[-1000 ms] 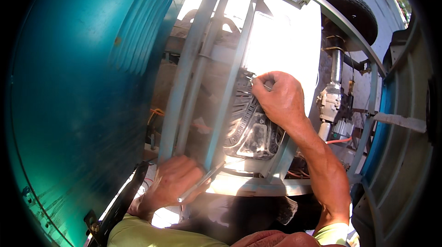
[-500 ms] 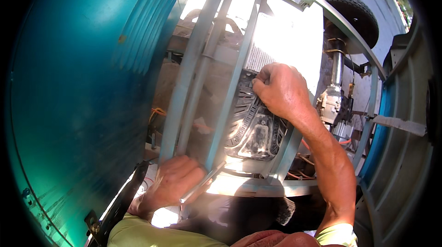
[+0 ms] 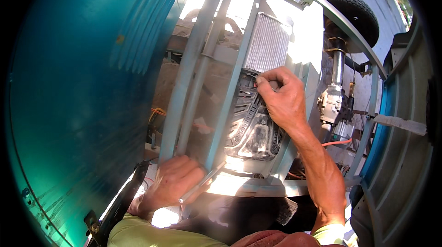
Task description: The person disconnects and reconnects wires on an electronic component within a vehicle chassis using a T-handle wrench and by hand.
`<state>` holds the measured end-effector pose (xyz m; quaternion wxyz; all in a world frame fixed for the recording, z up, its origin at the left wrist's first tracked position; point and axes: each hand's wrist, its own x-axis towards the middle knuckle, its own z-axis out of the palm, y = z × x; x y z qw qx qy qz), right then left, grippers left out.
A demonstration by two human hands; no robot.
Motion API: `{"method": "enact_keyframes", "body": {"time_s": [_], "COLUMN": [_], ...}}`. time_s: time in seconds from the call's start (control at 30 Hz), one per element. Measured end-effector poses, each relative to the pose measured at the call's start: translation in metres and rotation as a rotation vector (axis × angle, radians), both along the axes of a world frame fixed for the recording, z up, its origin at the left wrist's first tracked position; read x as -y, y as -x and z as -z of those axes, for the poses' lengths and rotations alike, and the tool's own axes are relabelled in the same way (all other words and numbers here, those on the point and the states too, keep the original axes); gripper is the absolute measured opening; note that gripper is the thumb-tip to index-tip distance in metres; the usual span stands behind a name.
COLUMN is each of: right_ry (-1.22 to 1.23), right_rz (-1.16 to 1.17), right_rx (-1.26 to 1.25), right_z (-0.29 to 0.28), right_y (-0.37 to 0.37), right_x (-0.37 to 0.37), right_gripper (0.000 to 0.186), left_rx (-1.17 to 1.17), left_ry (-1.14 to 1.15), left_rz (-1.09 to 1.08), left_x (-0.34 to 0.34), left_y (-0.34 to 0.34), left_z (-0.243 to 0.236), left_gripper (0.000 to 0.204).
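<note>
My left hand is closed at the lower end of the blue-grey frame bars. A thin silver metal rod slants along its fingers and sticks out past them; the rod's far end lies near the frame. Farther off, my right hand pinches thumb and forefinger together at the upper edge of a black slotted plastic cover. A small red spot shows by the fingertips, but what they hold is too small to make out. Just beyond them, a silver finned metal block adjoins the cover.
Blue-grey frame bars run lengthwise left of the cover. A large teal panel fills the left side. At right are a metal shaft housing, an orange cable and a black tyre. A ribbed panel borders the far right.
My right hand has shifted slightly, its wrist and forearm swinging left, and the finned block shows more plainly. A red spot now appears at its fingertips. My left hand stays in place.
</note>
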<state>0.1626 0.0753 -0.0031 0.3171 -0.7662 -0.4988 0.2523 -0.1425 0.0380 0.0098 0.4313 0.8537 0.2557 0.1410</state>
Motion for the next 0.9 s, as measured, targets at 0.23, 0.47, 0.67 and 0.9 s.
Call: {"method": "enact_keyframes", "body": {"time_s": [0.23,0.47,0.67,0.9], "right_ry": [0.089,0.446,0.039,0.228], "right_rz": [-0.320,-0.543,-0.588,-0.586], "right_rx": [0.111,0.068,0.392,0.618], "right_z": [-0.036,-0.096,-0.065,-0.045], "right_y": [-0.034,-0.090,-0.014,0.034], "right_x": [0.016,0.062,0.025,-0.011], "right_gripper": [0.016,0.030,0.050,0.057], "left_rx": [0.018,0.006,0.023,0.051], "left_ry": [-0.023,-0.007,0.007,-0.037], "left_rz": [-0.009,0.015,-0.026,-0.026], "left_x": [0.001,-0.002,0.000,0.004], "left_y": [0.002,0.000,0.000,0.002], "left_z": [0.001,-0.003,-0.004,0.004], "left_gripper": [0.019,0.012,0.022,0.022]}}
